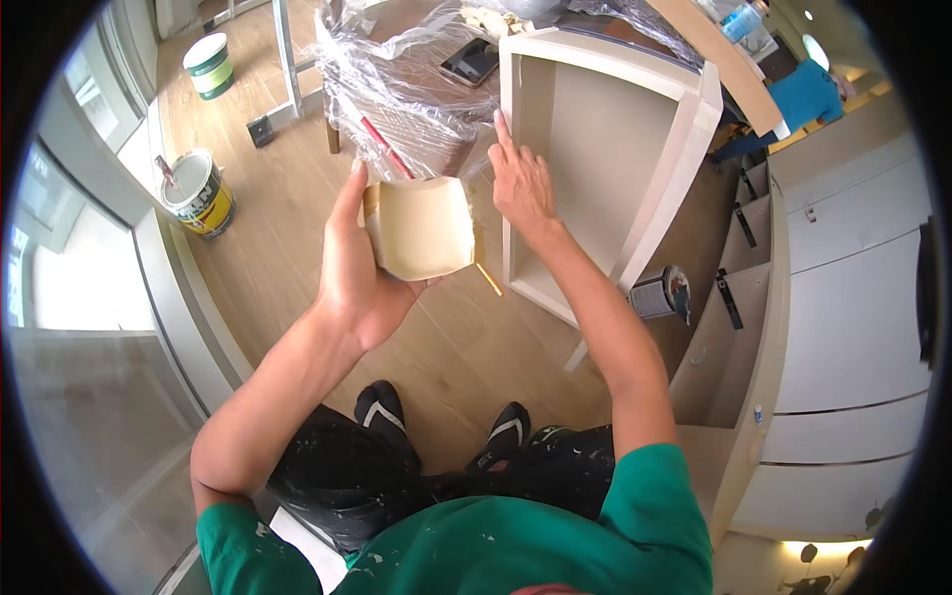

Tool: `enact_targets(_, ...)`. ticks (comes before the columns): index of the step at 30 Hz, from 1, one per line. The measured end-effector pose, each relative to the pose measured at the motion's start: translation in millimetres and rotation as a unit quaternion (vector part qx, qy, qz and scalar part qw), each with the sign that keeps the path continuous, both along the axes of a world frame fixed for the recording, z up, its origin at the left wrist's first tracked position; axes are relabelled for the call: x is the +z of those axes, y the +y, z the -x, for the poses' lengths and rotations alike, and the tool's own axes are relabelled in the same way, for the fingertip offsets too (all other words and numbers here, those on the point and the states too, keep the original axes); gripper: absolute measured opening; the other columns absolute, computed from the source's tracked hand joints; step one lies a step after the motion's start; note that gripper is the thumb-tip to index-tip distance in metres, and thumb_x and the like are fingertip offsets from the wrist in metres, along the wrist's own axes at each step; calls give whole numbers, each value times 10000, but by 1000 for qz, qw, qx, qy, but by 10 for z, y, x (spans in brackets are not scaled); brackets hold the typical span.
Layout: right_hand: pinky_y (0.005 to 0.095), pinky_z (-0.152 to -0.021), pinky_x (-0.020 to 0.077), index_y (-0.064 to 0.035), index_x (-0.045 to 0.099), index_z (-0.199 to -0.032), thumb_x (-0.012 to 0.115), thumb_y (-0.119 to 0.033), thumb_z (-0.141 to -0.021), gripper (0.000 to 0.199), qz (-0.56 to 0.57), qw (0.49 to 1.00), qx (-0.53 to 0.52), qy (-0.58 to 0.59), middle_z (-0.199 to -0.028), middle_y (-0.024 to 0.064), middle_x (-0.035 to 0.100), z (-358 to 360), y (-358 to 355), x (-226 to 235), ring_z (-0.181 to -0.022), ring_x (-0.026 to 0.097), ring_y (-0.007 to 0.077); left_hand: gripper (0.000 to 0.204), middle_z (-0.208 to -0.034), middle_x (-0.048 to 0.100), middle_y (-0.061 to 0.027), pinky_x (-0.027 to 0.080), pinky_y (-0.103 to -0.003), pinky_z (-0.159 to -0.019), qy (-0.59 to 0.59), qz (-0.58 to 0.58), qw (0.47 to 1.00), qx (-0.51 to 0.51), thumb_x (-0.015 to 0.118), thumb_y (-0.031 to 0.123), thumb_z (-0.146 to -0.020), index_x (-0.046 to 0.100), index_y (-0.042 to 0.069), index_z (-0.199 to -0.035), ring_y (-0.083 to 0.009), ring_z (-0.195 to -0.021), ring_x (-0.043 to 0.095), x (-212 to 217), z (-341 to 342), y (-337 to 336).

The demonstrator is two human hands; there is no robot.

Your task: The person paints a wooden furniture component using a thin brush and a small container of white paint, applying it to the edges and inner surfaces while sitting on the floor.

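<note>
My left hand (pixel 359 283) is closed around a small square tub (pixel 421 230) with rough, stained edges and a smooth cream-coloured inside. A thin yellow stick (pixel 490 280) pokes out beyond the tub's lower right corner; its other end is hidden. To the right, my right hand (pixel 523 185) holds nothing. Its index finger is stretched out to the left edge of a pale open-fronted cabinet frame (pixel 511 139), apparently touching it, while the other fingers are partly bent. The frame stands tilted, with a beige panel inside.
Clear plastic sheeting (pixel 372 84) covers a piece of furniture ahead, with a phone (pixel 470 62) on it. Paint buckets (pixel 198 193) stand at left near a ladder leg (pixel 288 59). A paint-stained can (pixel 659 295) is beside the frame. Another person (pixel 803 94) works at far right.
</note>
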State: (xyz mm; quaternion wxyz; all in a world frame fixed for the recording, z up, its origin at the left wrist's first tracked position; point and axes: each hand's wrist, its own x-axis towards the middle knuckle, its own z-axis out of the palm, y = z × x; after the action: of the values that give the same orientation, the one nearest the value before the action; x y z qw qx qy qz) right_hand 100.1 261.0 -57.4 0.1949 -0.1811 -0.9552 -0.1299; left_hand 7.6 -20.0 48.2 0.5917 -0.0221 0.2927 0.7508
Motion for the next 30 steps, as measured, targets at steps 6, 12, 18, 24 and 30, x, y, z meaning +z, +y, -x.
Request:
enact_targets(6,462,-814,544,-61,627,-1058,575,-81,-920,149,-153,984,-8,-90,-1696,81,301,249,277,460,-937,660,275,690,-1351,622,-94,506,-455,-1017,5,-28,999,16,389,648,-1039,516,95,-1431,-238,-1215,619,-29,35,50)
enact_targets(12,430,-799,551,-100,638,-1113,608,-133,-936,183,-240,947,-34,-211,-1716,59,253,229,324,512,-891,692,239,648,-1337,632,-72,517,-434,-1004,5,-25,999,18,358,626,-1053,517,123,-1429,-215,-1199,631,-18,42,25)
enact_targets(18,422,-798,546,-105,634,-1134,601,-143,-951,190,-200,948,-57,-243,-1733,59,199,-125,284,154,-899,687,241,649,-1336,634,-65,508,-430,-1017,2,-20,999,25,356,637,-1050,519,136,-1430,-212,-1205,628,-19,48,49)
enact_targets(24,474,-957,512,-86,629,-1127,584,-119,-947,189,-85,951,-54,-292,-1722,84,225,-314,108,-37,-1087,653,288,656,-1343,630,-68,499,-437,-1031,4,-27,999,21,367,640,-1046,520,132,-1432,-210,-1221,619,-41,23,52)
enact_targets(30,543,-1106,396,-53,620,-1096,608,-112,-915,190,-207,974,37,-84,-1658,144,359,-175,143,188,-1230,578,307,665,-1334,635,-76,498,-437,-1037,-5,-24,999,21,386,638,-1044,526,113,-1428,-222,-1223,623,23,-19,40)
